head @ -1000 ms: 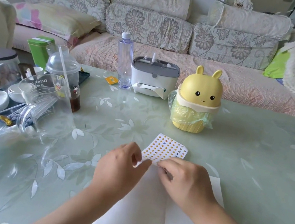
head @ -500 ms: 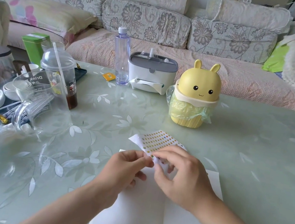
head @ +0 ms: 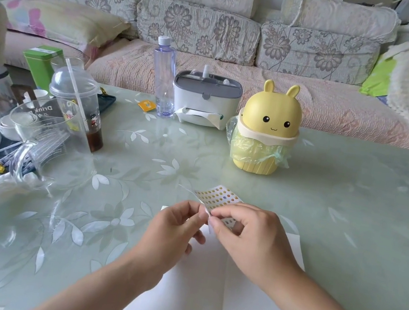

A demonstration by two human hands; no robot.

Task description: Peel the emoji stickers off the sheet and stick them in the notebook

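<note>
The sticker sheet (head: 219, 196), white with rows of small yellow emoji, is lifted off the table and curls at its left corner. My left hand (head: 174, 228) pinches the sheet's near left edge. My right hand (head: 249, 234) pinches at the same edge from the right, fingertips meeting those of the left; whether a sticker is between them is hidden. Under both hands the open notebook (head: 206, 292) lies flat with blank white pages.
A yellow bunny-shaped bin (head: 265, 130) with a plastic liner stands behind the sheet. A grey-lidded tissue box (head: 204, 100) and a clear bottle (head: 164, 76) are farther back. Cups, a glass jug (head: 44, 143) and dishes crowd the table's left side.
The sheet has been raised from the table and bent, its left corner curling up. Both hands came together at its near edge.
</note>
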